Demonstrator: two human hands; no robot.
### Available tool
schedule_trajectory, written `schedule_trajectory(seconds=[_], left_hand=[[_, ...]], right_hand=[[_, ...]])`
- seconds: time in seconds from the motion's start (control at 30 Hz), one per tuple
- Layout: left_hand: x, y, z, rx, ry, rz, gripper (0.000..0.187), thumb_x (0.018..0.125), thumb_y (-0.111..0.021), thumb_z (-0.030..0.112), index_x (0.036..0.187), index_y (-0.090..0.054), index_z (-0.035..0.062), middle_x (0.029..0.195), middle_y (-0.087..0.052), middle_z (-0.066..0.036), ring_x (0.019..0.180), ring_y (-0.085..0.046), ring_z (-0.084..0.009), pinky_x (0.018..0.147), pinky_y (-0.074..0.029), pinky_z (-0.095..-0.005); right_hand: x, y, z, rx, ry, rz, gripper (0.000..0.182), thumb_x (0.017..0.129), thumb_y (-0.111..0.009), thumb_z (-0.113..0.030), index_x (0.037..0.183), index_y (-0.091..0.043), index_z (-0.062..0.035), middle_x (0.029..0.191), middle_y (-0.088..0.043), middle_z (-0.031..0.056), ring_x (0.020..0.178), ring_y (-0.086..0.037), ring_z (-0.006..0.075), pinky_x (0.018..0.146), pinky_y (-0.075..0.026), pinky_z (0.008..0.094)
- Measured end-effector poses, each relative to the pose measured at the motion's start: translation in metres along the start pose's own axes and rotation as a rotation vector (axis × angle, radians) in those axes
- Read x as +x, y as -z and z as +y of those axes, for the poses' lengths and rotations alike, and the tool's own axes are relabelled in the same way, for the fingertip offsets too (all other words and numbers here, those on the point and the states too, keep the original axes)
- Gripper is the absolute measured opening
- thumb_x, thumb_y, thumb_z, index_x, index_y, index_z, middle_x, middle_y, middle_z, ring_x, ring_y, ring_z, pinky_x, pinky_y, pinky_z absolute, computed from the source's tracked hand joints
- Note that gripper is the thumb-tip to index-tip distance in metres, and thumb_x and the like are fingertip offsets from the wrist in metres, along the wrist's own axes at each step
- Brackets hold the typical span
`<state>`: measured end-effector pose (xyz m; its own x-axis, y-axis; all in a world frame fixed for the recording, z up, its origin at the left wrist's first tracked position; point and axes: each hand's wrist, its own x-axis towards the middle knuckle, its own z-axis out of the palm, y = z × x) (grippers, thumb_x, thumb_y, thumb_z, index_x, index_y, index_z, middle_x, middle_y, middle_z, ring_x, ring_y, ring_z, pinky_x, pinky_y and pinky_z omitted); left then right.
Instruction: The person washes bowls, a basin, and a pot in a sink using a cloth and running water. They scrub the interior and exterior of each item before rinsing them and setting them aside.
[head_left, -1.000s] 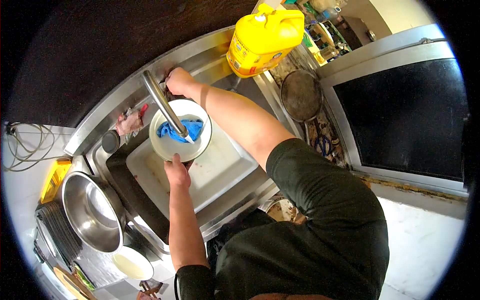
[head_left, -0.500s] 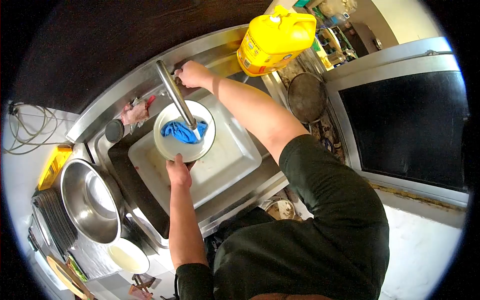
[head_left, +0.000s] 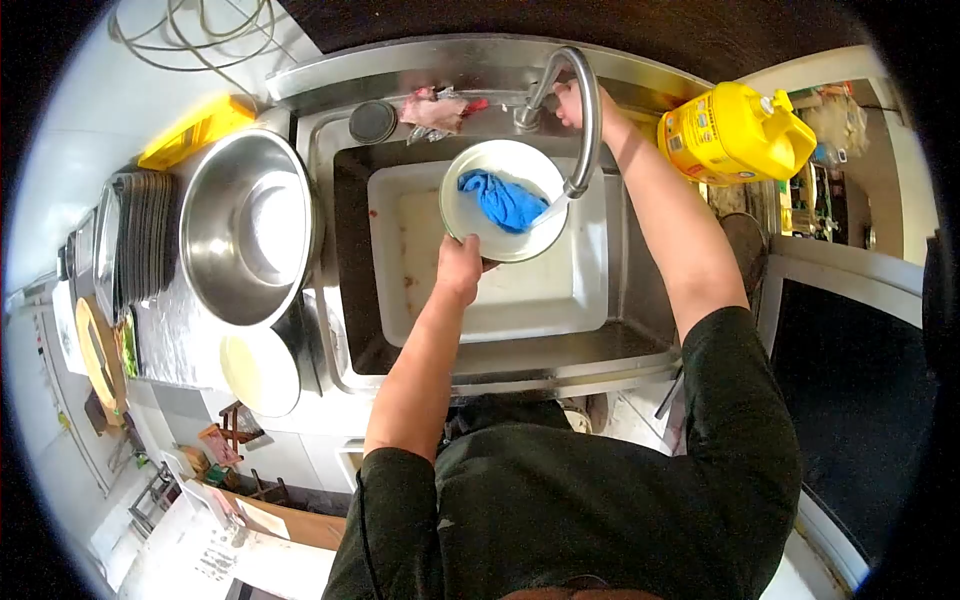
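My left hand (head_left: 461, 268) grips the near rim of a white bowl (head_left: 520, 163), thumb over the edge, and holds it above the sink. A crumpled blue cloth (head_left: 500, 200) lies inside the bowl. From the curved metal faucet (head_left: 590, 120), a stream of water (head_left: 547, 214) falls into the bowl beside the cloth. Behind the spout, my right hand (head_left: 585, 105) has its fingers closed at the faucet's base, on the handle, which they mostly hide. Below the bowl, a white rectangular basin (head_left: 400, 300) sits in the sink.
A large steel bowl (head_left: 215, 240) stands left of the sink, with a cream bowl (head_left: 258, 375) in front. On the back ledge are a dark round lid (head_left: 372, 122) and a pinkish rag (head_left: 433, 112). A yellow jug (head_left: 715, 135) stands at the right.
The view has turned and shifted, so the sink now looks level and further right. My left hand still holds the bowl under the spout, and my right hand stays by the faucet base.
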<state>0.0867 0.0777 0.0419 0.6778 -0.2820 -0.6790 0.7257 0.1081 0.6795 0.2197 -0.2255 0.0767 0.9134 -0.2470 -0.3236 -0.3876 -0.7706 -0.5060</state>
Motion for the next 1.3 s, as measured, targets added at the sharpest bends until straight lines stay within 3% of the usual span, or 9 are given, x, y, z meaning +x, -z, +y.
schedule_trajectory(seconds=[0.2,0.4,0.63,0.77,0.87,0.93,1.0,1.07,1.3], left_hand=[[0.000,0.002,-0.002,-0.003,-0.017,0.016,0.036,0.090,-0.042,0.010,0.123,-0.040,-0.0020,0.111,-0.055,-0.017,0.088,-0.064,-0.0289,0.068,-0.059,-0.0380],[-0.009,0.005,0.008,0.028,0.005,-0.019,0.039,0.091,-0.043,0.010,0.129,-0.036,-0.0002,0.119,-0.052,-0.017,0.097,-0.062,-0.0296,0.077,-0.057,-0.0410],[-0.019,0.005,0.023,0.088,0.027,-0.024,0.040,0.093,-0.043,0.012,0.130,-0.037,-0.0005,0.120,-0.053,-0.016,0.099,-0.061,-0.0283,0.083,-0.055,-0.0416],[-0.019,0.008,0.017,0.080,-0.018,-0.004,0.036,0.089,-0.043,0.010,0.121,-0.042,-0.0058,0.112,-0.055,-0.017,0.094,-0.062,-0.0278,0.076,-0.059,-0.0401],[-0.023,0.007,0.023,0.152,-0.022,-0.010,0.036,0.090,-0.043,0.011,0.121,-0.043,-0.0060,0.112,-0.056,-0.017,0.095,-0.062,-0.0275,0.077,-0.058,-0.0401],[-0.032,0.007,0.030,0.223,-0.009,0.003,0.036,0.090,-0.044,0.011,0.121,-0.044,-0.0061,0.111,-0.057,-0.017,0.094,-0.062,-0.0267,0.079,-0.056,-0.0388],[-0.044,0.008,0.041,0.338,-0.028,-0.018,0.036,0.090,-0.045,0.012,0.120,-0.045,-0.0066,0.109,-0.058,-0.017,0.095,-0.061,-0.0256,0.081,-0.054,-0.0372],[-0.052,0.013,0.040,0.491,-0.063,-0.010,0.037,0.090,-0.050,0.020,0.116,-0.052,-0.0055,0.101,-0.063,-0.013,0.088,-0.061,-0.0184,0.074,-0.049,-0.0294],[-0.098,0.043,0.050,0.498,0.051,-0.221,0.042,0.091,-0.052,0.027,0.116,-0.051,-0.0063,0.099,-0.063,-0.015,0.084,-0.062,-0.0201,0.073,-0.050,-0.0310]], right_hand=[[0.010,0.001,0.012,0.029,0.010,-0.047,0.042,0.096,-0.044,-0.033,0.096,-0.061,0.0045,0.071,-0.063,0.0100,0.058,-0.060,0.0169,0.054,-0.049,0.0302],[0.008,0.002,0.005,0.034,0.007,-0.001,0.025,0.077,-0.056,-0.022,0.079,-0.067,0.0002,0.082,-0.065,0.0227,0.074,-0.064,0.0378,0.067,-0.050,0.0445],[0.011,0.014,-0.020,0.088,0.082,-0.031,0.023,0.086,-0.051,-0.020,0.083,-0.066,-0.0035,0.067,-0.061,0.0103,0.056,-0.057,0.0186,0.053,-0.047,0.0290],[0.021,0.004,0.003,0.518,0.011,-0.261,0.025,0.094,-0.047,-0.026,0.100,-0.064,-0.0093,0.081,-0.064,0.0028,0.068,-0.059,0.0111,0.060,-0.049,0.0231],[-0.043,-0.010,0.016,1.001,0.092,-0.034,0.032,0.093,-0.054,-0.037,0.102,-0.063,-0.0075,0.090,-0.065,0.0022,0.078,-0.061,0.0120,0.069,-0.049,0.0229],[-0.076,-0.057,0.054,1.070,-0.151,0.151,0.036,0.090,-0.060,-0.038,0.106,-0.063,-0.0062,0.097,-0.065,0.0052,0.088,-0.060,0.0133,0.079,-0.047,0.0291],[-0.145,-0.083,0.043,1.190,0.002,0.119,0.042,0.091,-0.056,-0.039,0.116,-0.060,-0.0055,0.108,-0.063,0.0057,0.099,-0.058,0.0166,0.087,-0.045,0.0320],[-0.196,-0.124,0.053,1.631,-0.330,-0.214,0.048,0.094,-0.048,-0.034,0.131,-0.046,-0.0030,0.126,-0.056,0.0086,0.115,-0.052,0.0221,0.101,-0.039,0.0366],[-0.284,-0.138,0.013,2.008,-0.422,-0.200,0.042,0.086,-0.046,-0.020,0.122,-0.050,0.0014,0.121,-0.058,0.0145,0.112,-0.054,0.0297,0.102,-0.038,0.0430]])
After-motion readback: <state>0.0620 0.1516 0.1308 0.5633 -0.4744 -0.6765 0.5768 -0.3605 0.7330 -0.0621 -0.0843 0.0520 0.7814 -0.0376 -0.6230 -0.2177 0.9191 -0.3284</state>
